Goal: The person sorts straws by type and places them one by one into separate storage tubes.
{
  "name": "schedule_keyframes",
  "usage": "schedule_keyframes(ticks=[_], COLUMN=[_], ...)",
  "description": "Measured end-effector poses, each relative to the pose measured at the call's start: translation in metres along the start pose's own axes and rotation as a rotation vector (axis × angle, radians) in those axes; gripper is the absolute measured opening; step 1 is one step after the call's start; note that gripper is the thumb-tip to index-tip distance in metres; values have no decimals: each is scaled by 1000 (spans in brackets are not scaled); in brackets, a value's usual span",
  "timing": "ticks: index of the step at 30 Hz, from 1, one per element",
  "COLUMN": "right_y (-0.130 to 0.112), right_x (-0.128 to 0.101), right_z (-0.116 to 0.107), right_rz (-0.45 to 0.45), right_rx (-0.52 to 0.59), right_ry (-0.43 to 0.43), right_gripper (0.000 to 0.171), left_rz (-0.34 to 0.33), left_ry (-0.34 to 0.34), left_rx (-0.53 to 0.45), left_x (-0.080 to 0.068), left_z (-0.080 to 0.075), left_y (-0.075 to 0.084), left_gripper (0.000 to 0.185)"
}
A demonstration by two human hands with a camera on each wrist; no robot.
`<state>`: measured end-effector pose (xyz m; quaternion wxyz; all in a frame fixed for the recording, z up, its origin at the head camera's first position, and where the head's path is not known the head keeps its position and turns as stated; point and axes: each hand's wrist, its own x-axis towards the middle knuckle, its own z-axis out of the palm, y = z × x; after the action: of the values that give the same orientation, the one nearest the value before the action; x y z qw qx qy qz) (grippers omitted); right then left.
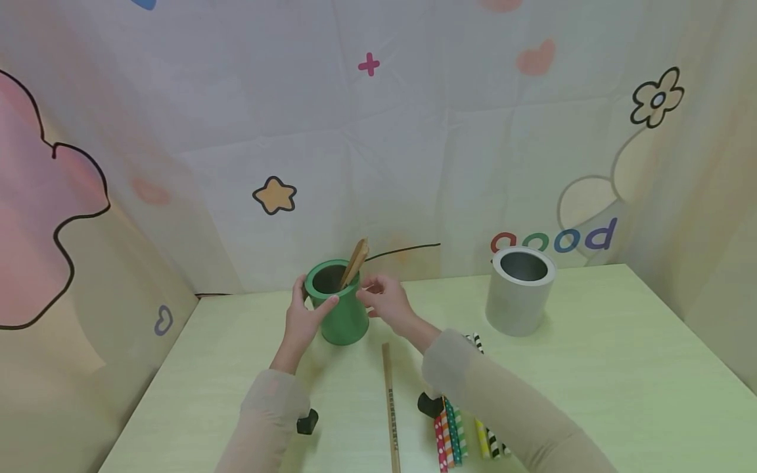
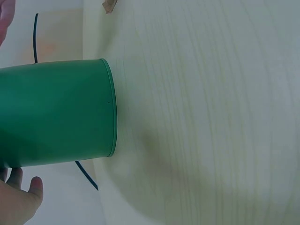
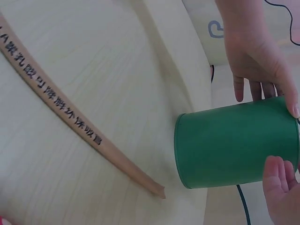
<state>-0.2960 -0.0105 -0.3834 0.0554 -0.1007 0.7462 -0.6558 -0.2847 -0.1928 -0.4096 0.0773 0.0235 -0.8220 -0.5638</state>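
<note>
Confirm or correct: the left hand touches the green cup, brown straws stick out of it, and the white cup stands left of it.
Wrong side: the white cup stands to the right of the green cup, as the head view shows. The left hand does touch the green cup, with brown straws sticking out.

I get flat, muted light in the head view, tinting the counter (image 1: 609, 368) greenish; my 2 wrist views look dimmer and slightly soft, with diffuse shadows across the counter.
</note>
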Motion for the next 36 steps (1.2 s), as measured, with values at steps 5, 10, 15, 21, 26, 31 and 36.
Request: schedule_keyframes(ticks=[5,10,15,21,26,31,36], right_y=[-2,12,23,37,46,52,57], right_x=[-12,-14,-19,-27,-36,-45,-53], right_z=[-4,-5,-7,-10,-14,-16,-17], right_rz=[54,129,194,262,296,308,309], right_rx=[-13,-42,-66,-98,-119,-197,-268], right_ry=[-63,-88,-117,-169,-198,-195,-202], right_gripper=[32,36,39,46,45,41,36], left_rz=[1,11,10,5,2,7,13], left_ry=[1,4,6,7,2,4,2], left_rx=[-1,3,7,14,9,19,21], left_x=[-3,-1,-1,-1,-1,-1,-2], left_z=[0,0,0,-1,-1,-1,0], left_y=[4,0,0,1,1,1,1], left_gripper=[88,88,88,88,90,90,89])
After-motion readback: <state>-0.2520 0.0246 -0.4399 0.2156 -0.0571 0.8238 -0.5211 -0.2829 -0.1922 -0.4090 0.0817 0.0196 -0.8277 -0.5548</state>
